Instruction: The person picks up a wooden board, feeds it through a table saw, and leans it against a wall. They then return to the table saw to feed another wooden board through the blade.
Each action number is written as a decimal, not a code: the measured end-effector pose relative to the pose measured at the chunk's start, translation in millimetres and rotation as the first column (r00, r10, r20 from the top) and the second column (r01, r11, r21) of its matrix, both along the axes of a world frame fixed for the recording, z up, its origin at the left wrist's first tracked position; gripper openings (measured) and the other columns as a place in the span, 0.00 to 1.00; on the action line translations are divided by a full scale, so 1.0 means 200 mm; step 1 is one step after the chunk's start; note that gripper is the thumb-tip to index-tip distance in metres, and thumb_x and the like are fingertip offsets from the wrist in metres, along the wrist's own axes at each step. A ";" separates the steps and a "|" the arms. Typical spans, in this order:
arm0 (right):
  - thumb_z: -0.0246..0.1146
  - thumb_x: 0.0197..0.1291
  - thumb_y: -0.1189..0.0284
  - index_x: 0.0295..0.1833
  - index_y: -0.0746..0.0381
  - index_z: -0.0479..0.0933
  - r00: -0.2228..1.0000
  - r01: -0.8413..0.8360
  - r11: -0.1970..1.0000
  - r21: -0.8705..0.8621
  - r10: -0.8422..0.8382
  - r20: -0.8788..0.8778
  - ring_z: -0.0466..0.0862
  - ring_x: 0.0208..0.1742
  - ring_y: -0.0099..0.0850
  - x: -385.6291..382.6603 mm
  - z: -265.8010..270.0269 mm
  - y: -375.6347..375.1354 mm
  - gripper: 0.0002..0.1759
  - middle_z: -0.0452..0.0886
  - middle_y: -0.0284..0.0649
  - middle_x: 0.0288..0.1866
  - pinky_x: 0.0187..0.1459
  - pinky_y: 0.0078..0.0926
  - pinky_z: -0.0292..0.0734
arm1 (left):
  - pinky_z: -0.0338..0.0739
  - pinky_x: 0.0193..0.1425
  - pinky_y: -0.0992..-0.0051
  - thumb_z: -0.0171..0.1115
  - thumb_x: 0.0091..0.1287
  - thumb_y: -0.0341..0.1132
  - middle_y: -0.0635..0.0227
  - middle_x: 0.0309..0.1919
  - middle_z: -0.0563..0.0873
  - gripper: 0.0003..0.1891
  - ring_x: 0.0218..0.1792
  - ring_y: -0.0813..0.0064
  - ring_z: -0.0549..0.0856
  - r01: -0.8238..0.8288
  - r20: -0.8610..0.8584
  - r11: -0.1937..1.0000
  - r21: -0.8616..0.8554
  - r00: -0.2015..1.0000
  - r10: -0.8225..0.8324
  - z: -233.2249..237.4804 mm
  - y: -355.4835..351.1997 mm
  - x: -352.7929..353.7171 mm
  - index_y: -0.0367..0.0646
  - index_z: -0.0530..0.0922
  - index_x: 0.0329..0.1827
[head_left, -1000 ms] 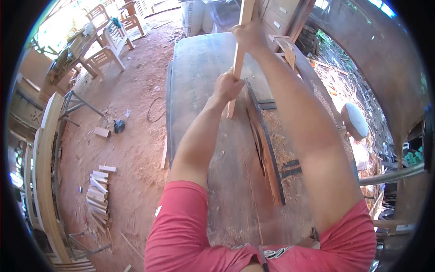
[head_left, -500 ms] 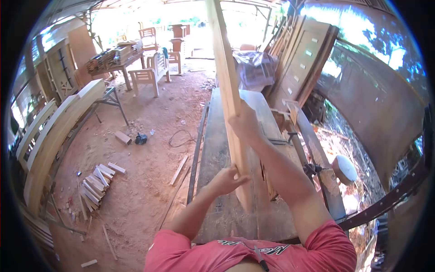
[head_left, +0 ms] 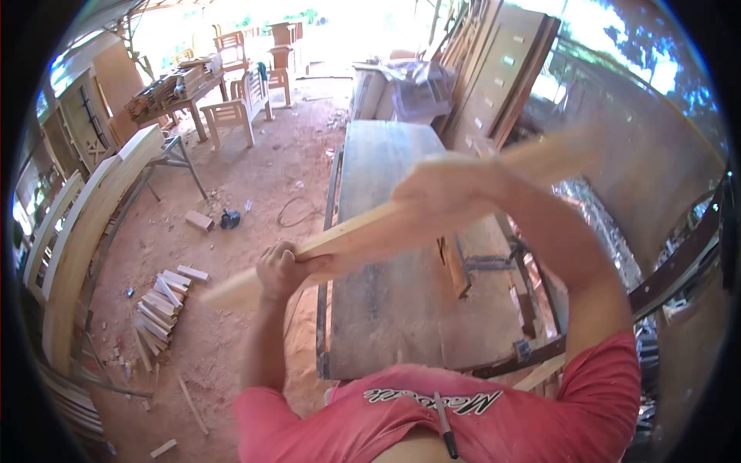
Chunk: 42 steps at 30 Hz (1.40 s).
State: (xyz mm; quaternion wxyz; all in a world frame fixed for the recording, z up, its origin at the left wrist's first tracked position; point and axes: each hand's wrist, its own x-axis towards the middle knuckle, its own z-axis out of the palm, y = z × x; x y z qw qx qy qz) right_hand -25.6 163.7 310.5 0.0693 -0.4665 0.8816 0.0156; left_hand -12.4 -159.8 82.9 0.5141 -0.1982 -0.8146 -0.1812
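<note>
A long pale wooden board (head_left: 363, 238) is held slantwise above the worktable (head_left: 390, 309), its near-left end low and its far-right end higher and smeared by motion. My left hand (head_left: 279, 272) is wrapped round the board near its left end, out past the table's left edge. Farther along, my right hand (head_left: 448, 181) grips it from above, blurred. Beneath the board, a short wooden fence-like strip (head_left: 454, 266) stands on the tabletop next to a dark metal bar (head_left: 488, 262).
Cut wood strips (head_left: 160, 309) lie piled on the dirt floor at left. Long planks (head_left: 100, 224) rest on a metal stand (head_left: 181, 166) beyond. Door panels (head_left: 498, 73) lean at the back right. Wooden chairs (head_left: 239, 108) stand behind, beside a wood-laden table (head_left: 174, 100).
The board has swung from pointing away over the table to lying crosswise, its far end now to the right. My left hand has moved left; my right hand has shifted slightly right.
</note>
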 end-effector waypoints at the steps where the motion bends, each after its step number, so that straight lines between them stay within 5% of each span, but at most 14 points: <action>1: 0.65 0.51 0.64 0.43 0.58 0.81 0.999 -0.024 0.999 0.043 0.025 -0.030 0.84 0.35 0.48 -0.03 0.07 -0.04 0.14 0.84 0.50 0.36 0.40 0.44 0.78 | 0.75 0.22 0.68 0.78 0.45 0.70 0.79 0.17 0.76 0.35 0.19 0.75 0.81 0.009 0.020 1.000 -0.020 1.000 -0.009 0.02 0.02 0.05 0.47 0.73 0.15; 3: 0.64 0.52 0.66 0.47 0.60 0.85 0.986 0.147 0.985 0.089 -0.139 -0.091 0.86 0.39 0.43 -0.07 0.29 -0.09 0.17 0.87 0.46 0.38 0.45 0.42 0.80 | 0.72 0.18 0.65 0.80 0.46 0.67 0.76 0.15 0.76 0.35 0.13 0.72 0.77 -0.288 0.519 0.929 0.234 0.845 0.132 0.07 0.08 0.08 0.45 0.71 0.15; 5: 0.63 0.52 0.70 0.52 0.63 0.81 0.889 0.102 0.995 -0.011 -0.096 -0.447 0.86 0.43 0.43 0.02 0.64 -0.09 0.20 0.85 0.48 0.43 0.49 0.40 0.79 | 0.76 0.25 0.59 0.75 0.54 0.66 0.55 0.16 0.82 0.35 0.22 0.58 0.85 -0.250 0.264 0.927 0.281 0.948 0.175 0.33 0.05 -0.01 0.35 0.80 0.21; 7: 0.61 0.51 0.79 0.61 0.69 0.74 0.319 -0.096 0.993 -0.073 -0.038 -0.947 0.85 0.52 0.44 0.09 0.86 -0.10 0.28 0.82 0.52 0.53 0.57 0.37 0.78 | 0.74 0.25 0.58 0.72 0.56 0.69 0.56 0.15 0.81 0.39 0.19 0.63 0.83 -0.263 0.320 0.889 0.375 0.937 0.142 0.67 0.09 -0.05 0.31 0.81 0.23; 8: 0.61 0.51 0.79 0.61 0.69 0.74 0.340 -0.100 0.992 -0.075 -0.037 -0.940 0.85 0.52 0.44 0.10 0.82 -0.09 0.28 0.82 0.52 0.53 0.57 0.37 0.78 | 0.71 0.23 0.65 0.72 0.54 0.71 0.65 0.13 0.76 0.39 0.15 0.70 0.73 -0.235 0.343 0.860 0.453 0.936 0.075 0.80 0.11 -0.10 0.38 0.73 0.17; 11: 0.63 0.50 0.79 0.59 0.70 0.77 0.697 -0.131 0.362 -0.923 -0.629 -0.345 0.85 0.52 0.37 0.24 0.60 0.03 0.26 0.84 0.46 0.52 0.56 0.34 0.79 | 0.71 0.25 0.67 0.71 0.58 0.69 0.70 0.14 0.76 0.39 0.19 0.74 0.74 0.026 0.294 0.698 0.715 0.896 -0.334 1.04 0.30 -0.14 0.36 0.74 0.16; 13: 0.73 0.56 0.62 0.54 0.64 0.82 0.896 0.140 -0.074 -0.987 -0.415 0.158 0.89 0.41 0.33 0.31 0.34 0.05 0.23 0.88 0.42 0.43 0.45 0.33 0.83 | 0.73 0.29 0.66 0.69 0.61 0.67 0.68 0.16 0.78 0.38 0.22 0.74 0.76 0.095 0.233 0.621 0.778 0.874 -0.427 1.07 0.49 -0.19 0.35 0.75 0.16; 15: 0.75 0.53 0.66 0.53 0.69 0.82 0.894 0.120 0.142 -0.983 -0.445 0.045 0.88 0.40 0.31 0.34 0.18 0.05 0.25 0.88 0.44 0.44 0.44 0.30 0.83 | 0.77 0.37 0.65 0.65 0.65 0.67 0.60 0.20 0.84 0.39 0.27 0.70 0.81 0.109 0.275 0.572 0.813 0.794 -0.542 1.09 0.71 -0.17 0.30 0.80 0.20; 18: 0.74 0.52 0.69 0.54 0.71 0.81 0.892 0.113 -0.060 -0.992 -0.433 0.128 0.88 0.41 0.29 0.44 0.11 0.07 0.25 0.88 0.43 0.43 0.45 0.27 0.82 | 0.79 0.42 0.65 0.57 0.70 0.68 0.55 0.25 0.87 0.42 0.31 0.69 0.84 0.271 0.106 0.325 0.906 0.598 -0.794 0.96 1.11 -0.22 0.27 0.84 0.27; 25: 0.68 0.50 0.74 0.53 0.71 0.81 0.687 0.157 0.006 -0.988 -0.719 0.105 0.88 0.42 0.29 0.41 -0.14 0.36 0.22 0.88 0.44 0.43 0.46 0.28 0.82 | 0.78 0.44 0.69 0.53 0.75 0.64 0.58 0.30 0.88 0.39 0.34 0.72 0.83 0.291 -0.126 -0.041 0.956 0.279 -0.952 0.63 1.73 -0.34 0.28 0.86 0.32; 30: 0.68 0.50 0.73 0.53 0.70 0.81 0.611 0.156 -0.029 -0.987 -0.783 0.119 0.87 0.42 0.29 0.40 -0.24 0.44 0.23 0.88 0.42 0.43 0.48 0.28 0.81 | 0.77 0.51 0.69 0.58 0.74 0.59 0.55 0.44 0.87 0.34 0.46 0.70 0.85 0.372 0.170 0.241 0.896 0.213 -0.962 0.51 1.74 -0.41 0.27 0.84 0.44; 33: 0.67 0.50 0.74 0.53 0.70 0.81 0.600 0.208 -0.060 -0.976 -0.781 0.176 0.87 0.43 0.29 0.40 -0.25 0.49 0.22 0.88 0.42 0.43 0.49 0.28 0.80 | 0.60 0.78 0.58 0.70 0.63 0.56 0.41 0.73 0.65 0.43 0.76 0.50 0.65 0.603 0.326 0.528 0.597 0.420 -0.847 0.11 1.64 -0.32 0.27 0.72 0.69; 35: 0.66 0.50 0.75 0.52 0.69 0.81 0.603 0.181 -0.091 -0.979 -0.776 0.184 0.87 0.43 0.29 0.41 -0.26 0.52 0.21 0.88 0.42 0.43 0.49 0.27 0.80 | 0.49 0.83 0.54 0.77 0.51 0.54 0.36 0.78 0.53 0.53 0.82 0.44 0.51 0.664 0.352 0.337 0.668 0.118 -0.929 -0.04 1.57 -0.03 0.27 0.66 0.73; 42: 0.65 0.51 0.71 0.50 0.68 0.81 0.585 0.164 0.028 -0.986 -0.808 0.074 0.88 0.44 0.37 0.31 -0.28 0.65 0.20 0.88 0.46 0.40 0.50 0.33 0.81 | 0.62 0.77 0.54 0.74 0.38 0.47 0.32 0.80 0.47 0.48 0.76 0.32 0.60 0.550 0.347 0.507 0.664 0.374 -0.860 -0.33 1.88 0.10 0.33 0.74 0.67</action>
